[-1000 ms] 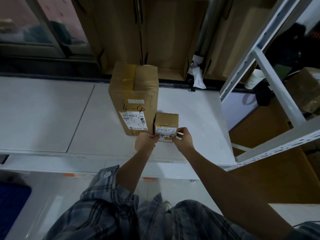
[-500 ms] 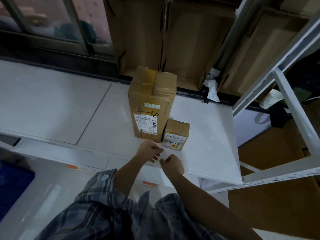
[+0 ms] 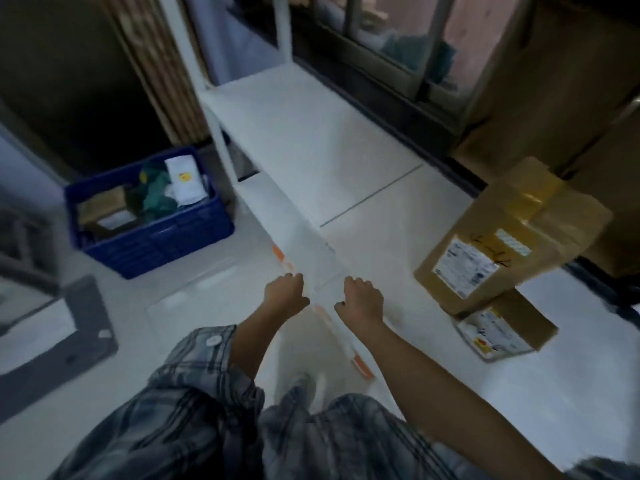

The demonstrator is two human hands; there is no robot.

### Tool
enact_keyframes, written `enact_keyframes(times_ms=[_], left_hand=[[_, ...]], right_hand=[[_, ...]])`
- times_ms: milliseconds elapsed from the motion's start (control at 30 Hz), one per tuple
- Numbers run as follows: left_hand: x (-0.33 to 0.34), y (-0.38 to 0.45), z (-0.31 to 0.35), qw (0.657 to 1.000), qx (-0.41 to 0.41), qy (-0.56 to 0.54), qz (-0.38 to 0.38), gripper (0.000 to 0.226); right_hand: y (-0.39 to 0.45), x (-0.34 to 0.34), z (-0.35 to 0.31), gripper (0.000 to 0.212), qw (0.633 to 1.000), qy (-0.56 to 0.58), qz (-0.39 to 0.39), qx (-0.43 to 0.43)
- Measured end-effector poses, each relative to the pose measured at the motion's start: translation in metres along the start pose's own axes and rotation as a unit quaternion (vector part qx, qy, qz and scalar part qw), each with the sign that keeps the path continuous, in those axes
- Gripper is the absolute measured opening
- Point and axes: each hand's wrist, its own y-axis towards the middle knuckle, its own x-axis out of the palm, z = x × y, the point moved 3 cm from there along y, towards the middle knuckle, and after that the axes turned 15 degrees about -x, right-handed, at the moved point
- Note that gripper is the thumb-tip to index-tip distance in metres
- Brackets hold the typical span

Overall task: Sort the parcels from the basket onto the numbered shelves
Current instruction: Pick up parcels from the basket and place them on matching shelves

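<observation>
A tall cardboard parcel (image 3: 512, 237) with a handwritten number stands on the white shelf (image 3: 363, 174) at the right. A small cardboard parcel (image 3: 509, 332) sits beside it, nearer to me. The blue basket (image 3: 156, 237) stands on the floor at the left and holds several parcels, among them a white bag and a brown box. My left hand (image 3: 285, 294) and my right hand (image 3: 363, 301) hang side by side over the shelf's front edge, fingers loosely curled, holding nothing. Both are well apart from the parcels.
A white shelf upright (image 3: 221, 133) rises next to the basket. Orange labels (image 3: 362, 365) dot the shelf's front edge. A grey flat object (image 3: 69, 334) lies on the floor at the left. A window and cardboard sheets stand behind the shelf.
My hands let go of the small parcel and drew back from it. The view has swung left, so the basket is now in sight and the parcels lie off to the right.
</observation>
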Motion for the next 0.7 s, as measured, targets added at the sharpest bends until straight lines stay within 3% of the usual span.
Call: enact_keyframes(times_ms=[233,433,700], left_hand=[[0.006,0.008,-0.114,0.988,-0.106,-0.109,-0.036,0.060],[-0.014,0.018,-0.189,0.977,-0.154,-0.144,-0.016,0.062],[-0.031,0.029,-0.272,0.960,-0.211,-0.183,-0.002,0.064]], right_hand=[[0.061,0.019,-0.097,0.055,0.980,-0.106,-0.125,-0.115],[0.103,0.020,-0.177,0.062,0.959,-0.124,-0.143,-0.209],[0.144,0.026,-0.266,0.053,0.928,-0.164,-0.178,-0.282]])
